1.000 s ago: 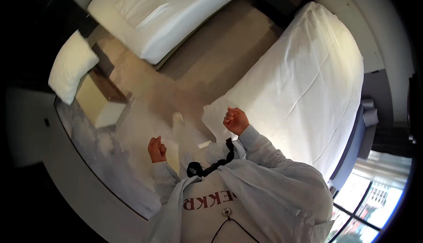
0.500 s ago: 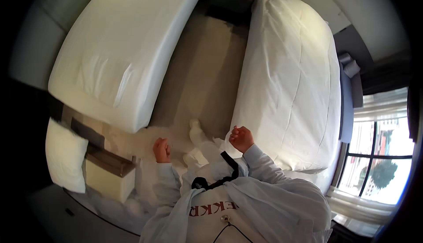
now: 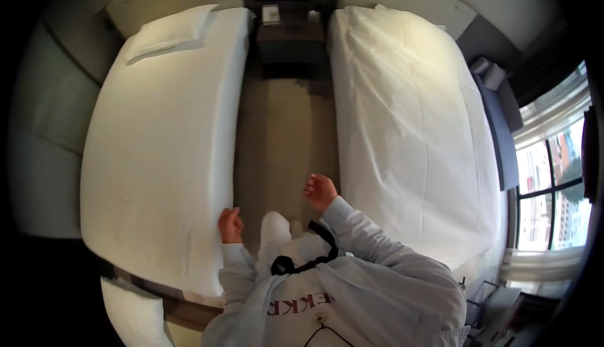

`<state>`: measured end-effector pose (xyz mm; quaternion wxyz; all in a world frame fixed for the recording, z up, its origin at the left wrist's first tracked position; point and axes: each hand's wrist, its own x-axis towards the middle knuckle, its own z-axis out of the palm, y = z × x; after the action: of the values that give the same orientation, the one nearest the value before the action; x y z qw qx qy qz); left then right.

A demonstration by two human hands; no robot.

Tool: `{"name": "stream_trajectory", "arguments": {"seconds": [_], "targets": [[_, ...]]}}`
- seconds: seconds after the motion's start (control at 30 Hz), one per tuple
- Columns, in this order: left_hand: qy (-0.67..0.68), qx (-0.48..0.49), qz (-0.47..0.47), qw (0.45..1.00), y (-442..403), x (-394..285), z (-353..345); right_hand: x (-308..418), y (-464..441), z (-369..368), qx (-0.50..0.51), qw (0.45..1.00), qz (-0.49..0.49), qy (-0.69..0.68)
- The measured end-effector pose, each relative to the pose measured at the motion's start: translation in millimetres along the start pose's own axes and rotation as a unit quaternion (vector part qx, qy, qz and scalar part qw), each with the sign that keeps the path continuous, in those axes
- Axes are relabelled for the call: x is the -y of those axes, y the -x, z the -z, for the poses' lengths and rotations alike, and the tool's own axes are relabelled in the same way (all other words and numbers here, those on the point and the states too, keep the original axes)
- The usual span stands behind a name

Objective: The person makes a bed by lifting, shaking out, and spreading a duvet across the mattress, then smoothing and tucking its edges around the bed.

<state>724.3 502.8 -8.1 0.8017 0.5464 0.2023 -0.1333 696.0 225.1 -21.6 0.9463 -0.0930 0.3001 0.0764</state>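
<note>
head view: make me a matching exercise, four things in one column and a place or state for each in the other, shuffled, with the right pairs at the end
Things
1. left hand
2. left bed
3. right bed
4. nightstand

Places and states
A. between the head ends of both beds
B. white, loosely creased along its length
C. curled, nothing seen in it
D. bears a white pillow near its head end

Right pairs: 1-C; 2-D; 3-B; 4-A

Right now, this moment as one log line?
left hand: loosely curled, near left bed | right hand: loosely curled, near right bed | held: nothing visible | pillow: left bed, head end
</note>
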Motion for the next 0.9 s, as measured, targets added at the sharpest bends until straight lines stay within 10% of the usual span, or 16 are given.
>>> {"name": "stream_trajectory", "arguments": {"seconds": [0.33, 0.63, 0.9], "targets": [[-0.012, -0.012, 0.072, 0.997, -267, -56, -117, 148, -151, -15, -0.092, 0.983, 0.121, -0.106], [-0.155, 0.242, 0.097, 0.953, -446, -112, -373, 297, -209, -155, -0.021, 0.951, 0.263, -0.164], [-0.219, 0.300, 0.178, 0.911, -562, -73, -593, 444, -359, -85, -0.057, 0.932, 0.255, -0.251]]}}
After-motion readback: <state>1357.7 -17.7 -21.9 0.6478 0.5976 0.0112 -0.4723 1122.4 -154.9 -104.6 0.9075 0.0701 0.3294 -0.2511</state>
